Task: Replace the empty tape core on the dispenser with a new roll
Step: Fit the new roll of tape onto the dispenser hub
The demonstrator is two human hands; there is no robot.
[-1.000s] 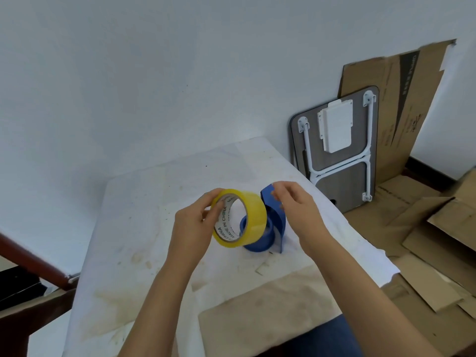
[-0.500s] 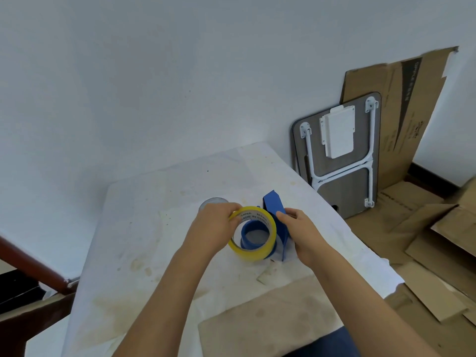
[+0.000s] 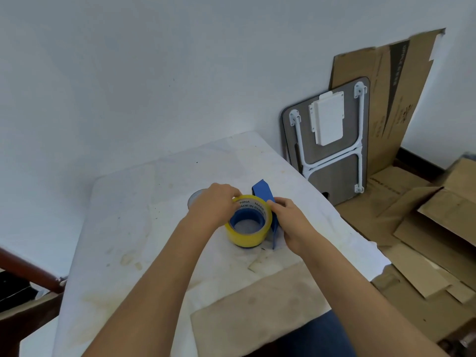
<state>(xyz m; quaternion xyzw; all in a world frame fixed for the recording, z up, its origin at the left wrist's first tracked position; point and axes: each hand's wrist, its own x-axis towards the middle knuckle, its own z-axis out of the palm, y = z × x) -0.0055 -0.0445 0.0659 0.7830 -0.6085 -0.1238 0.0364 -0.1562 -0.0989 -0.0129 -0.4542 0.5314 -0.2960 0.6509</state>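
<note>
A yellow tape roll (image 3: 247, 237) with printed white core lies flat around the blue hub (image 3: 248, 217) of the blue tape dispenser (image 3: 264, 193) on the white table. My left hand (image 3: 213, 206) grips the roll's far left rim from above. My right hand (image 3: 288, 220) touches the roll's right rim and rests against the dispenser's upright blue frame. A greyish round core-like object (image 3: 194, 198) lies just behind my left hand, mostly hidden.
The white, stained table (image 3: 134, 228) ends at the wall behind and drops off at the right. A brown cardboard sheet (image 3: 257, 310) lies at the near edge. A folded small table (image 3: 332, 140) and loose cardboard (image 3: 422, 228) stand on the floor at right.
The roll was held up tilted in my left hand, then came down over the blue hub. My right hand moved from the dispenser's top down to the roll's right side.
</note>
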